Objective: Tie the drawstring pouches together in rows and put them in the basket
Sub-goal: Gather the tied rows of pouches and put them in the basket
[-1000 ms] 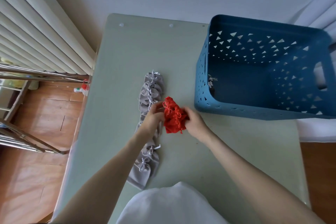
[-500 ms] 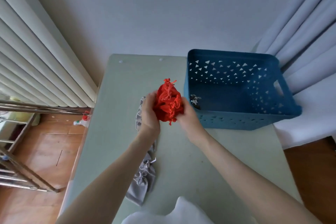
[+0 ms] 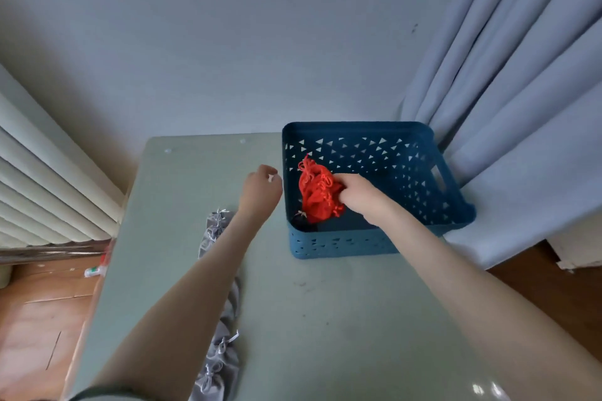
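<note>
A bunch of red drawstring pouches [image 3: 317, 195] hangs inside the blue perforated basket [image 3: 345, 242], at its left side, held by my right hand [image 3: 356, 194]. My left hand [image 3: 262, 187] hovers just outside the basket's left wall with fingers loosely curled and nothing in it. A row of grey drawstring pouches [image 3: 220, 352] lies along the green table [image 3: 325, 319], partly hidden under my left forearm. A small dark pouch [image 3: 301, 218] with a pale string lies on the basket floor below the red bunch.
The basket stands at the table's far right, against a pale curtain [image 3: 521, 107]. A white radiator [image 3: 42, 185] and a metal rack [image 3: 49, 252] are at the left, over a wooden floor with a small bottle [image 3: 94, 270].
Both hands lifted the red bunch off the table and carried it right. My right hand now holds it inside the basket, and my left hand has let go. The camera view has tilted upward.
</note>
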Action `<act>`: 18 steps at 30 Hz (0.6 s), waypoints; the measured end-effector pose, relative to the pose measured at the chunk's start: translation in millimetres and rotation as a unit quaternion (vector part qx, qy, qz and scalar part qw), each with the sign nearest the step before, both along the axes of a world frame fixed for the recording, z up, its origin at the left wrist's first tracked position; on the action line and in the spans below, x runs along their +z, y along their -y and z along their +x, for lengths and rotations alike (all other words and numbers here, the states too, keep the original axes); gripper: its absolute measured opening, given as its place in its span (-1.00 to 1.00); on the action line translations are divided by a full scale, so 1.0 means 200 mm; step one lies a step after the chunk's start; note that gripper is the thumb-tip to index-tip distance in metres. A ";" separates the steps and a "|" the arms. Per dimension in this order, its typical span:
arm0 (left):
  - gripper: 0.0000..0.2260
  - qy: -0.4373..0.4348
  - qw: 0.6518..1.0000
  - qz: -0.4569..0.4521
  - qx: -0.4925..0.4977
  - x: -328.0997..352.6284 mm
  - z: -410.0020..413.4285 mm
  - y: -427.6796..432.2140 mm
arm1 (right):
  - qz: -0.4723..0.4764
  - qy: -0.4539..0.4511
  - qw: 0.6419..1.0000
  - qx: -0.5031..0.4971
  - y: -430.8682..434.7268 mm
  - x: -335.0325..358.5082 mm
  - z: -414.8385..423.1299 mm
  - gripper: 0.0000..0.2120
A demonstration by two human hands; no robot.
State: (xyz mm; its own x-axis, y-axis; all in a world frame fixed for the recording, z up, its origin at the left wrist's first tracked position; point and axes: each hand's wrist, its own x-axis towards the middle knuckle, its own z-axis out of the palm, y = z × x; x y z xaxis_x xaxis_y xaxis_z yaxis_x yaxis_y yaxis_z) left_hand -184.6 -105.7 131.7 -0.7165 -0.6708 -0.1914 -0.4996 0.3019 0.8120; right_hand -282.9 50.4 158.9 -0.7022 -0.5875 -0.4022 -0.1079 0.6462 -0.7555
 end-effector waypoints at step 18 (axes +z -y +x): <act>-0.27 -0.191 0.846 0.498 -0.018 -0.42 -0.27 0.05 | 0.273 0.192 0.942 0.025 0.08 -0.74 -0.48 -0.82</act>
State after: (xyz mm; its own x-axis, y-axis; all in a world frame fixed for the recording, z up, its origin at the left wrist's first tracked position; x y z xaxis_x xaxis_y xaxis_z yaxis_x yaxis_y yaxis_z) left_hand -239.5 -115.9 47.3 -0.8699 -0.2910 -0.3983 -0.1475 -0.6171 0.7729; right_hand -378.3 34.9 11.8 -0.4199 -0.2487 -0.8728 0.0642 0.9512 -0.3020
